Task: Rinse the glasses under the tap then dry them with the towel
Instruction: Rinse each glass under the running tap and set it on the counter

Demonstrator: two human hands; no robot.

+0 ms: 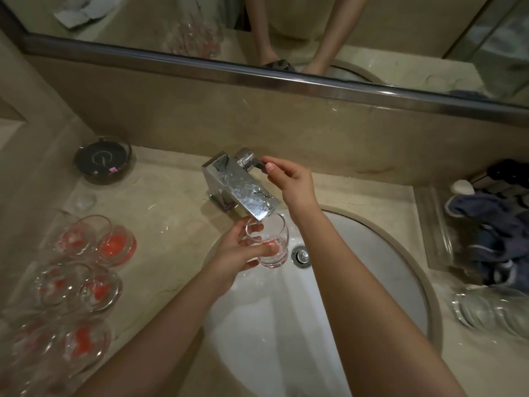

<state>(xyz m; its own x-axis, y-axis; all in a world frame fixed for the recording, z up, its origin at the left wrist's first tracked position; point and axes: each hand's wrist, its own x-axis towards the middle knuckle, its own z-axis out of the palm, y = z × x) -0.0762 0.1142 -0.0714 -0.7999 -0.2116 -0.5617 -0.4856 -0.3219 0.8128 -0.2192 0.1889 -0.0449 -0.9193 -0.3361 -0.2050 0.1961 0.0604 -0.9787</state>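
One glass (267,243) sits right under the tap (240,186) spout, over the back of the sink (372,253), with the left hand (237,257) wrapped round it. The right hand (289,181) is pinching the tap's handle (259,165). About six more glasses (77,270) with red inside are bunched along the counter's left edge. One blue towel (492,239) is heaped at the right edge.

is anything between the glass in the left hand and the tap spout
Nothing visible. The left hand holds the glass over the sink, its mouth right under the tap spout. The right hand pinches the tap lever, off to the side.
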